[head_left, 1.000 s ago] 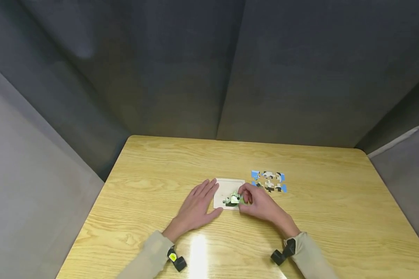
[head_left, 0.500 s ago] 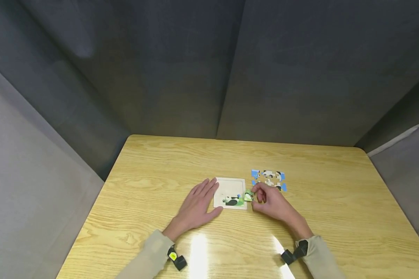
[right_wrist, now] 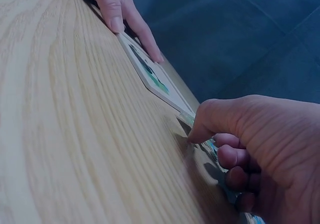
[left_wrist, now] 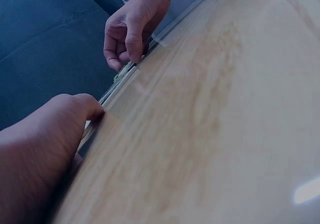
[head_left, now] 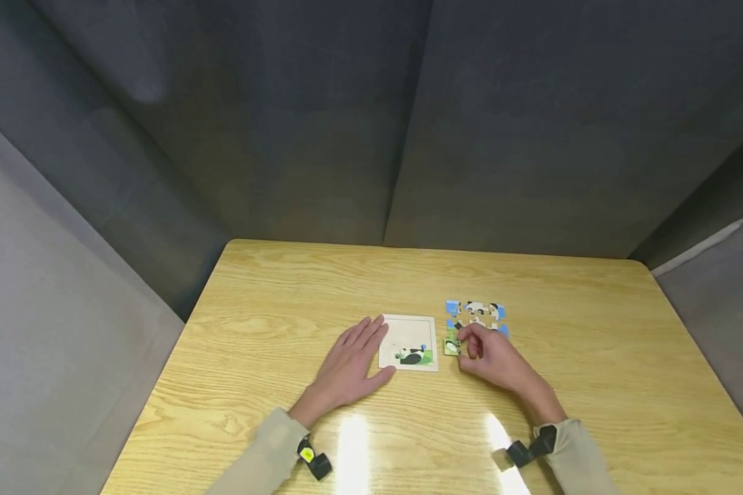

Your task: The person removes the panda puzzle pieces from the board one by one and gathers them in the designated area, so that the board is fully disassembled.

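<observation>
My left hand (head_left: 349, 364) lies with straight fingers along the left edge of a square pale puzzle tray (head_left: 402, 332); its thumb is at the near left corner. In the tray's lower part sit joined pieces (head_left: 413, 356) showing a panda on green. To the right of the tray, my right hand (head_left: 494, 357) pinches a green, white and black puzzle piece (head_left: 451, 347) between thumb and fingers. The right wrist view shows this piece (right_wrist: 186, 118) near the thumb tip, close over the table, with the other fingers curled.
Several puzzle pieces (head_left: 475, 309) with blue sky and panda parts are laid out in rows just beyond my right hand, which partly covers them. The wooden table (head_left: 297, 289) reaches back to a dark curtain (head_left: 297, 137). Light glares off its near side.
My right hand has moved right, carrying the puzzle piece from over the tray to the table beside the loose pieces. The left hand stays in place.
</observation>
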The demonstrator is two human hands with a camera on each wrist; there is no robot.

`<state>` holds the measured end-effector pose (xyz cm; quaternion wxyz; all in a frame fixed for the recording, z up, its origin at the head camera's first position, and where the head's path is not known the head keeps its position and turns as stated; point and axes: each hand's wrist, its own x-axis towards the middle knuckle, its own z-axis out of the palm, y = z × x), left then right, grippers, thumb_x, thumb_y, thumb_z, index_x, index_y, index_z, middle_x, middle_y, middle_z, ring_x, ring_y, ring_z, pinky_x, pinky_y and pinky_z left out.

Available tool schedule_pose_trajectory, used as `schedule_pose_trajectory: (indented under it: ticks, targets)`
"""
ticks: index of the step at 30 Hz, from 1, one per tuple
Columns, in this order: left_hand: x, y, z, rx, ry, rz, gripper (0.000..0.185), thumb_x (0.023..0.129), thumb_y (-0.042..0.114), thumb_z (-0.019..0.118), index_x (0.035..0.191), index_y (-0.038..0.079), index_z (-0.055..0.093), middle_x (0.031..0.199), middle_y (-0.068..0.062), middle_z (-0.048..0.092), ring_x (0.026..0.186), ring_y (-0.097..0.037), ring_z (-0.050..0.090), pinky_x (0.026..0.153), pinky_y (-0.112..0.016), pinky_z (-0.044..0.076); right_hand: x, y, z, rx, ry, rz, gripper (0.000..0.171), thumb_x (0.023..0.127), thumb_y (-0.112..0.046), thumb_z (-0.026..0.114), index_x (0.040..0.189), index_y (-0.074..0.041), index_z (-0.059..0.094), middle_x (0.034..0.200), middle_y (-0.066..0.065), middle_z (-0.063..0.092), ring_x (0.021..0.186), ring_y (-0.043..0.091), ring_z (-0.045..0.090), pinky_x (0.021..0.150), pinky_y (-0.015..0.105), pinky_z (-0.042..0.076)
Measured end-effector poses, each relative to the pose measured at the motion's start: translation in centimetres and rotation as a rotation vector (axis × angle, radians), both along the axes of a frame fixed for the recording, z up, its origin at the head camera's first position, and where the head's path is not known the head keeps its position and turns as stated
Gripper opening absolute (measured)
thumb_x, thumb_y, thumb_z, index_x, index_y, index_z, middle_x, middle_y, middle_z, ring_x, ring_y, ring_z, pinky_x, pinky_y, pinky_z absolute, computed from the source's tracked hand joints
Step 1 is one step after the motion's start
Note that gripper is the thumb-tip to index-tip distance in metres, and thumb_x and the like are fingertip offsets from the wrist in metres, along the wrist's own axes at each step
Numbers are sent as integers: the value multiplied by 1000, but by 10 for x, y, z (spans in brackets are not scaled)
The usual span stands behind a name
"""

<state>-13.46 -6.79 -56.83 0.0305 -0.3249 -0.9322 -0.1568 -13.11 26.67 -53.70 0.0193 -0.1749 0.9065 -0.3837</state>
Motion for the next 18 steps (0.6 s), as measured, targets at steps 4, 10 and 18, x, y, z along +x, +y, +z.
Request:
schedule_pose_trajectory:
  ticks: [4, 10, 18]
  targets:
    - [0, 0, 1, 13, 16, -4, 83, 104, 65, 41, 166, 11, 27, 174, -6, 21, 160, -28, 18, 128, -46, 18, -1, 2, 2, 27, 17, 3, 30, 77, -2, 77, 105, -5, 65, 72, -2, 56, 61, 5, 46, 60, 24, 43]
    - [0, 0, 3, 22, 8, -4, 83, 104, 64, 41, 165, 10, 28, 173, -7, 22, 160, -29, 19, 127, -47, 19, 0, 4, 7, 49, -4, 13, 27, 80, -4, 77, 105, -4, 65, 71, -4, 53, 60, 3, 44, 62, 23, 42]
    - [1, 0, 2, 12, 16, -5, 83, 104, 65, 39, 165, 10, 28, 174, -6, 22, 160, -29, 19, 127, -47, 20, 0, 8, 8, 72, -39, 12, 27, 82, -5, 78, 106, -3, 66, 71, -5, 53, 61, 3, 45, 62, 23, 42]
